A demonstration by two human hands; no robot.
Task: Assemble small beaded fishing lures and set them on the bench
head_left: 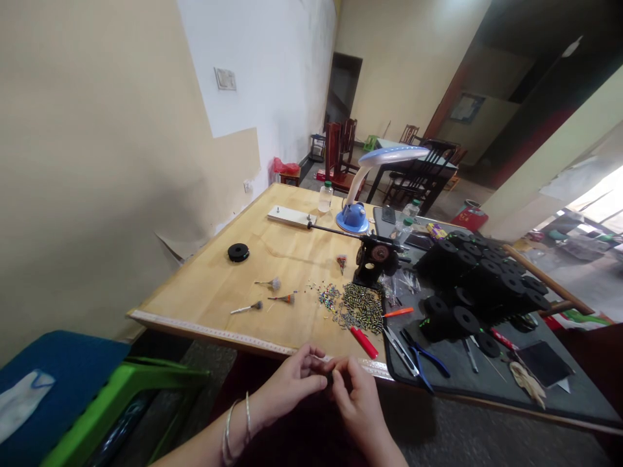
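My left hand (304,376) and my right hand (354,389) meet at the front edge of the wooden table (209,285). The fingers of both are curled, and the fingertips nearly touch. Whatever they pinch is too small or too hidden to make out. Just beyond lies a red tube-shaped piece (363,342), beside a heap of small striped yellow-and-black pieces (363,306). Tiny coloured beads (329,298) are scattered left of the heap. Several small brush-like bundles, one with an orange band (282,299), rest farther left.
A black hand-cranked winder (374,259) stands behind the heap, near a blue desk lamp (353,217). On the dark mat are scissors (402,351), blue-handled pliers (426,357) and many black spools (487,279). One black spool (238,252) sits at left. A green-framed stool (111,389) stands lower left.
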